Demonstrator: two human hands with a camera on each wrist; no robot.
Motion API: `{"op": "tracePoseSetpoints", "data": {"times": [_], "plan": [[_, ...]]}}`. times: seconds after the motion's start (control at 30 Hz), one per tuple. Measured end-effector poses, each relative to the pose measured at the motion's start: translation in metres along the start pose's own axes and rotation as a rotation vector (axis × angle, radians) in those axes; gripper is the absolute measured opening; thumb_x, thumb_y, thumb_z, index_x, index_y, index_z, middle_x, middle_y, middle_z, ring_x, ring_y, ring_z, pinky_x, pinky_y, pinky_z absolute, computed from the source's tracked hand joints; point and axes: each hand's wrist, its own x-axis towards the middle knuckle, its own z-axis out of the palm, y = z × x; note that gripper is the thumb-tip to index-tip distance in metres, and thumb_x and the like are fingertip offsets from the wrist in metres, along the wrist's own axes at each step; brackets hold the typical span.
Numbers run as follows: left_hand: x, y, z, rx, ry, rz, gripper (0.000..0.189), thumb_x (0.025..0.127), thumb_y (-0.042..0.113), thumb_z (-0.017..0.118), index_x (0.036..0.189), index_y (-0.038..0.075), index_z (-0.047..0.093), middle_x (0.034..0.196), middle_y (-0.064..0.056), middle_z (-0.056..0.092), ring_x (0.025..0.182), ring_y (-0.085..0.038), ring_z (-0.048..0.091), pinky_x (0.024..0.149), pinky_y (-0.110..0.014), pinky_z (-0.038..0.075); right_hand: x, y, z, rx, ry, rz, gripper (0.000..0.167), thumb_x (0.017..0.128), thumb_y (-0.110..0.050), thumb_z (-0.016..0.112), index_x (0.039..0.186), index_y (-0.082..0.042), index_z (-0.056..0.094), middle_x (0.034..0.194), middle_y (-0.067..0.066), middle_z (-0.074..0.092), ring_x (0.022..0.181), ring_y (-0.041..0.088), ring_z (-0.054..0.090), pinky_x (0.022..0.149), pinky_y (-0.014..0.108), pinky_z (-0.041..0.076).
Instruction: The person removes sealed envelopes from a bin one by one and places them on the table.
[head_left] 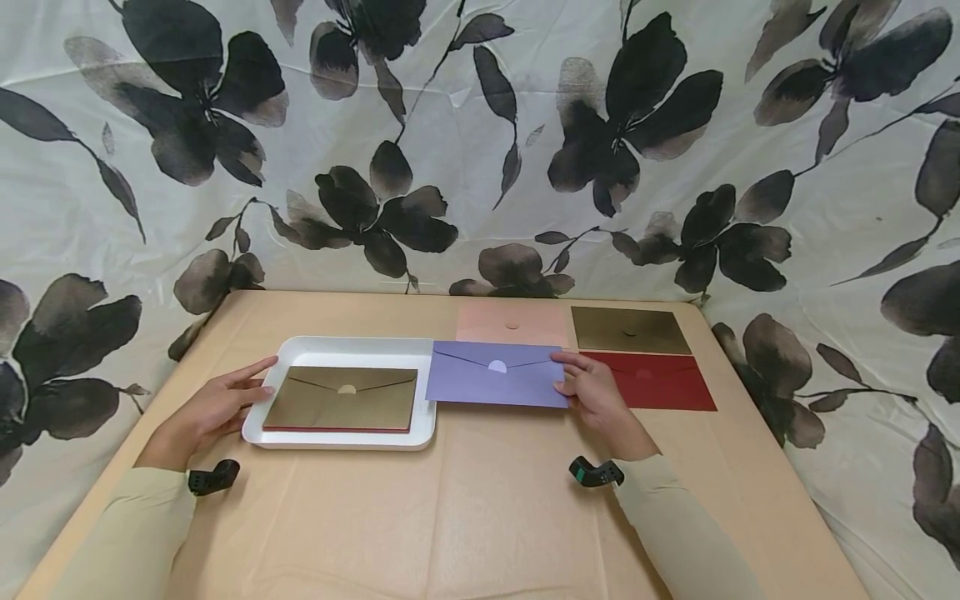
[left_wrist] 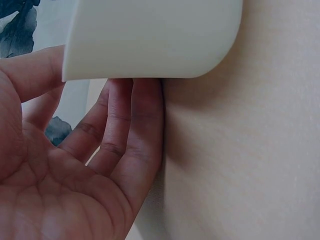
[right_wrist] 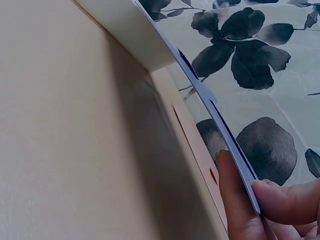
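"At the near side of the table (head_left: 450, 517), what do the hands hold?"

"The left hand (head_left: 217, 404) rests against the left end of a white tray (head_left: 337, 442). Its fingers look fairly straight, but the tips are partly hidden; whether they pinch the wall cannot be told. The right hand (head_left: 592, 392) pinches the right end of a purple envelope (head_left: 487, 387) between thumb and fingers."

"Where exactly is that envelope?"

"Raised off the table, its left end at the tray's right rim; contact there cannot be told. Inside the tray lies a gold envelope (head_left: 330, 412), a red edge showing beneath it."

"How would the purple one handle?"

"Probably light and thin, stiff enough to lie flat when held by one end, but likely to crease under a hard squeeze. Smooth paper may slip, so a gentle pinch slightly in from the short edge, clear of the flap, seems best."

"And farther off?"

"A red envelope (head_left: 667, 383), then a second gold envelope (head_left: 630, 329), with a pink envelope (head_left: 512, 317) to its left. Past the table spreads a flowered cloth (head_left: 487, 225)."
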Motion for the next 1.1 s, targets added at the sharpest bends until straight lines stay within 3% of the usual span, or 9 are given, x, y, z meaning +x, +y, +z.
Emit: {"op": "tracePoseSetpoints", "data": {"times": [0.23,1.1], "plan": [[-0.002,0.001,0.0,0.031,0.013,-0.017,0.077,0.107,0.034,0.059,0.168,0.024,0.013,0.171,-0.03,0.016,0.128,-0.018,0.055,0.09,-0.03,0.061,0.0,0.001,-0.003,0.028,-0.014,-0.002,0.057,0.095,0.015,0.057,0.148,-0.004,0.056,0.157,0.021,0.049,0.083,0.01,0.067,0.059,0.016,0.051],[0.0,-0.001,-0.001,0.003,0.003,-0.004,0.078,0.107,0.032,0.06,0.168,0.024,0.013,0.17,-0.031,0.019,0.116,-0.005,0.06,0.089,-0.031,0.062,-0.002,-0.001,-0.014,0.005,-0.024,0.006,0.058,0.095,0.015,0.056,0.15,-0.002,0.053,0.166,0.021,0.037,0.08,0.009,0.065,0.053,0.016,0.043]]}}
